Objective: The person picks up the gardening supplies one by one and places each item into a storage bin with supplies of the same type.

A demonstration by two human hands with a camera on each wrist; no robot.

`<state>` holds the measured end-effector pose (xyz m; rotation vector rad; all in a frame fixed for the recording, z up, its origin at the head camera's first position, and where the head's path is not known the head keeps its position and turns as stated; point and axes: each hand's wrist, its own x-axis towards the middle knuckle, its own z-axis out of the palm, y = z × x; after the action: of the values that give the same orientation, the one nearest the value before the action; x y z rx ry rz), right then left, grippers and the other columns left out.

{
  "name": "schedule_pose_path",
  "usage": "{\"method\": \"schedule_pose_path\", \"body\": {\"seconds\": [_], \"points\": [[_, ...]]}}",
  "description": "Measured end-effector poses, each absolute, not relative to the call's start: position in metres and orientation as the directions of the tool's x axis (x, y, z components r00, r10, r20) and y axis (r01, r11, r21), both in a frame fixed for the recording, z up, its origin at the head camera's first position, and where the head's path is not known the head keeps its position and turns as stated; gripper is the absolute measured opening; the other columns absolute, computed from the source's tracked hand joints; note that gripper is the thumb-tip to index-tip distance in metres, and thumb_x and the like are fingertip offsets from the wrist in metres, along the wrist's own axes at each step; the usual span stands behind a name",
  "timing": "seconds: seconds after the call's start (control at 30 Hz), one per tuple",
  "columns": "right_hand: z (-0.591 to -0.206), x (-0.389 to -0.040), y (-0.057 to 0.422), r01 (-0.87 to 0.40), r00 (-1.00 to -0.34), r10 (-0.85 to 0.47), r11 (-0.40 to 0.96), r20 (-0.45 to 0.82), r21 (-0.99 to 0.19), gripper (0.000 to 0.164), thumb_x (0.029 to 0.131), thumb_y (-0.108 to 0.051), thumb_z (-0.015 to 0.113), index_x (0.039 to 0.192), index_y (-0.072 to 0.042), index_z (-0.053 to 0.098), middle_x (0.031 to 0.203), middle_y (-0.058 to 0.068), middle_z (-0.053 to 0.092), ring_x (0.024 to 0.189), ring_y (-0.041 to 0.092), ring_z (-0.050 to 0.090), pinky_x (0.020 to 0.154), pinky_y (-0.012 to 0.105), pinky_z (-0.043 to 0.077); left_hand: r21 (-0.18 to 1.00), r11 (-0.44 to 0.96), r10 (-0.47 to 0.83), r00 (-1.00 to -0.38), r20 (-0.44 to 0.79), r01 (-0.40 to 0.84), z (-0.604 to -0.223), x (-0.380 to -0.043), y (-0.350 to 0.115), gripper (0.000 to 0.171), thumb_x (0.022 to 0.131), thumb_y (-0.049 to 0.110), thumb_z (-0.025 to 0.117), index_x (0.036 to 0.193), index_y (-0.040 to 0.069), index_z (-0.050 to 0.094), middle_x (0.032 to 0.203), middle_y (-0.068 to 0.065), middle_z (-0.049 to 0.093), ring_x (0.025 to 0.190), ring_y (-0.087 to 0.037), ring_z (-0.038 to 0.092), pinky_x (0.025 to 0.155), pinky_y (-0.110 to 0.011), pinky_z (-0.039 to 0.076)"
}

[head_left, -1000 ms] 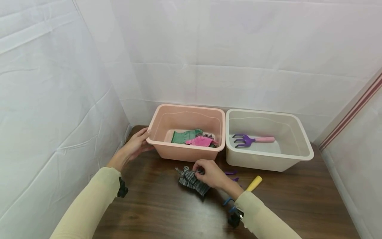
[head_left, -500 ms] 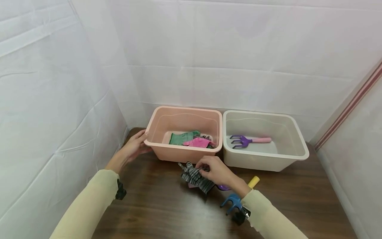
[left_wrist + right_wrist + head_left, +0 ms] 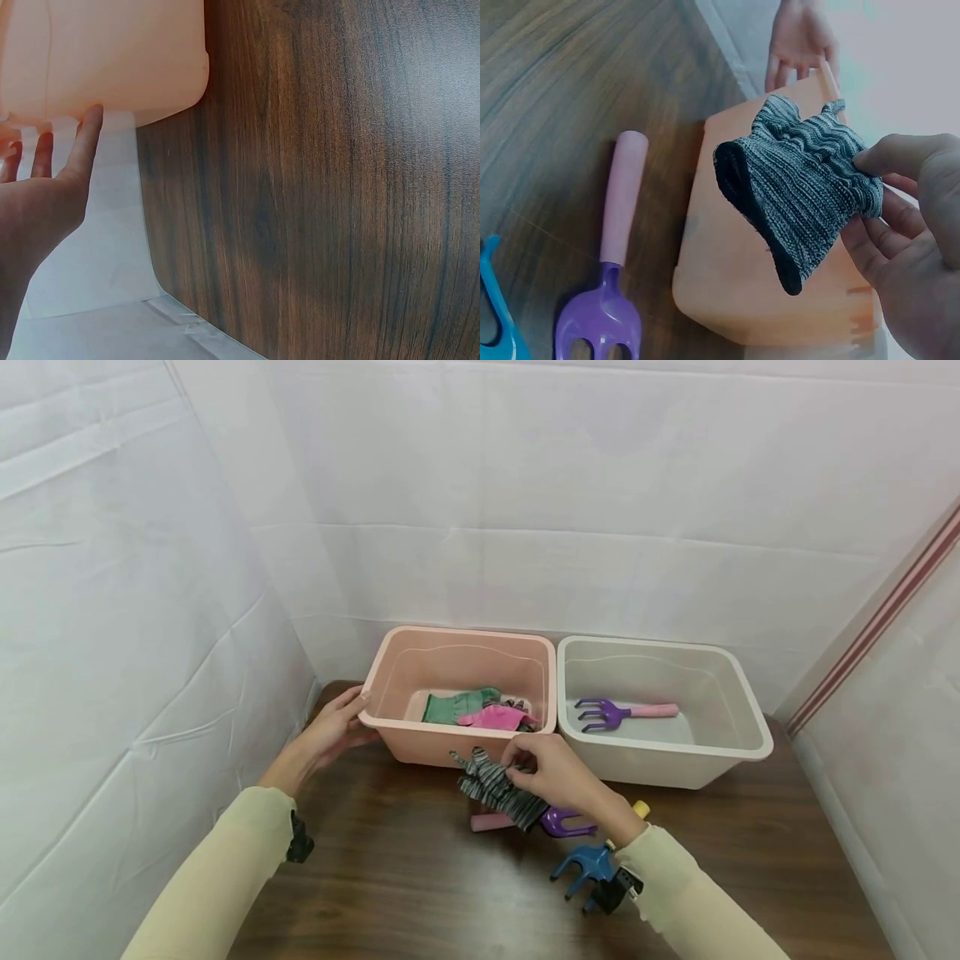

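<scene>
As I judge it from my feeds, the work is partly done: ahead of the right hand's (image 3: 555, 768) fingers, a green glove (image 3: 450, 707) and a pink glove (image 3: 495, 718) lie inside the peach bin (image 3: 442, 731). Further to their right, one purple fork (image 3: 611, 714) lies in the cream bin (image 3: 645, 647). Outside the bins I count a second purple fork (image 3: 622, 202) on the worktop (image 3: 375, 877) below those fingers, and a blue fork (image 3: 592, 860) behind them by the wrist.

The right thumb and fingers pinch the striped glove (image 3: 491, 785), held up just in front of the peach bin. It's a dark-and-pale knit, rumpled near the thumb, its black-edged cuff gaping. The left hand (image 3: 333, 727) holds the peach bin's left end, fingers against the outer wall, thumb at the rim.
</scene>
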<state>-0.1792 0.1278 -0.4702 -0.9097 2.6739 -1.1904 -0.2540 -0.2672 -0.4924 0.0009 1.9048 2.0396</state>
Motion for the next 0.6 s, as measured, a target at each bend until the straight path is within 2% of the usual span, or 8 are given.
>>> {"method": "schedule_pose_path", "body": {"seconds": [0.13, 0.33, 0.43, 0.53, 0.6], "points": [[-0.462, -0.18, 0.13, -0.492, -0.821, -0.545, 0.524, 0.17, -0.695, 0.013, 0.094, -0.007, 0.079, 0.099, -0.017, 0.072, 0.093, -0.008, 0.069, 0.086, 0.01, 0.064, 0.078, 0.029, 0.059, 0.967, -0.035, 0.247, -0.939, -0.238, -0.254, -0.493, -0.254, -0.267, 0.063, 0.117, 0.032, 0.041, 0.17, 0.007, 0.017, 0.171, -0.023, 0.024, 0.136, -0.024, 0.052, 0.118, -0.063, 0.038], [-0.449, -0.179, 0.132, -0.518, -0.801, -0.561, 0.472, 0.21, -0.714, 0.014, 0.094, -0.004, 0.079, 0.099, -0.014, 0.071, 0.093, -0.006, 0.069, 0.084, 0.011, 0.065, 0.076, 0.029, 0.06, 0.968, -0.028, 0.251, -0.939, -0.235, -0.25, -0.494, -0.254, -0.267, 0.065, 0.117, 0.035, 0.043, 0.17, 0.007, 0.018, 0.17, -0.025, 0.025, 0.127, -0.015, 0.059, 0.117, -0.061, 0.04], [-0.443, -0.177, 0.132, -0.553, -0.776, -0.581, 0.44, 0.245, -0.708, 0.014, 0.094, -0.003, 0.078, 0.1, -0.013, 0.071, 0.094, -0.005, 0.069, 0.084, 0.011, 0.065, 0.076, 0.029, 0.061, 0.965, -0.034, 0.249, -0.938, -0.242, -0.259, -0.495, -0.255, -0.268, 0.065, 0.116, 0.035, 0.044, 0.17, 0.008, 0.019, 0.17, -0.025, 0.026, 0.137, -0.025, 0.055, 0.117, -0.061, 0.04], [-0.439, -0.176, 0.132, -0.575, -0.76, -0.595, 0.43, 0.261, -0.696, 0.015, 0.094, -0.002, 0.078, 0.101, -0.012, 0.071, 0.095, -0.005, 0.068, 0.083, 0.01, 0.065, 0.075, 0.029, 0.061, 0.965, -0.038, 0.25, -0.937, -0.243, -0.26, -0.495, -0.256, -0.268, 0.065, 0.116, 0.036, 0.044, 0.17, 0.008, 0.019, 0.17, -0.024, 0.027, 0.149, -0.037, 0.042, 0.118, -0.061, 0.039], [-0.437, -0.175, 0.132, -0.582, -0.755, -0.601, 0.429, 0.263, -0.691, 0.015, 0.094, -0.002, 0.078, 0.101, -0.013, 0.071, 0.095, -0.005, 0.068, 0.083, 0.01, 0.065, 0.075, 0.028, 0.06, 0.965, -0.035, 0.253, -0.937, -0.242, -0.259, -0.495, -0.256, -0.268, 0.066, 0.116, 0.036, 0.043, 0.17, 0.008, 0.018, 0.17, -0.023, 0.026, 0.152, -0.041, 0.035, 0.118, -0.061, 0.039]]}}
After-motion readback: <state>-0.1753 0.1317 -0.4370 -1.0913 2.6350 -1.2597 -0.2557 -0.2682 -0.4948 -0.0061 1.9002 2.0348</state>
